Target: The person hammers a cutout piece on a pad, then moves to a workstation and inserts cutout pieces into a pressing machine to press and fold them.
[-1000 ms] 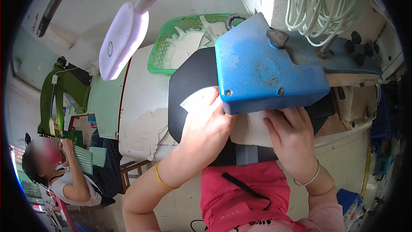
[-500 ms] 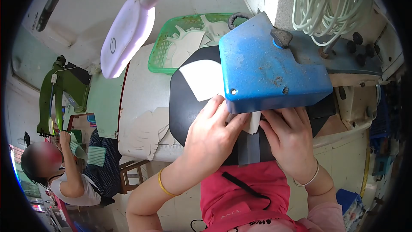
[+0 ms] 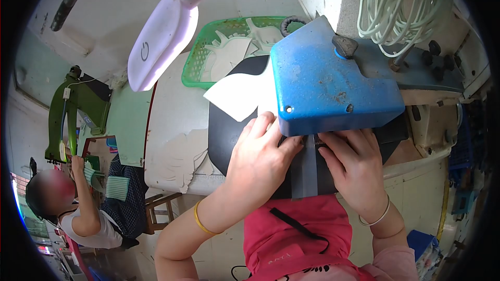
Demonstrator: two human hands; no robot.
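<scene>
A flat white cut piece with a pointed, curved outline lies on the black work plate, its right part hidden beneath the blue machine head. My left hand is at the machine's left front corner, fingers bent and closed on the piece's near edge, thumb close to the index finger. To the right, my right hand has its fingers curled together under the front of the machine head, and their tips are hidden. A grey strip runs down the plate between my hands.
Behind the plate stands a green basket of similar pale pieces. More pieces lie stacked on the table at left. A purple-white lamp hangs above. Coiled pale tubing hangs at upper right. Another person sits at a green machine.
The white piece has turned and now reaches farther left, showing a pointed lobe. The pale folded edge between my hands no longer shows. My hands stay nearly in place.
</scene>
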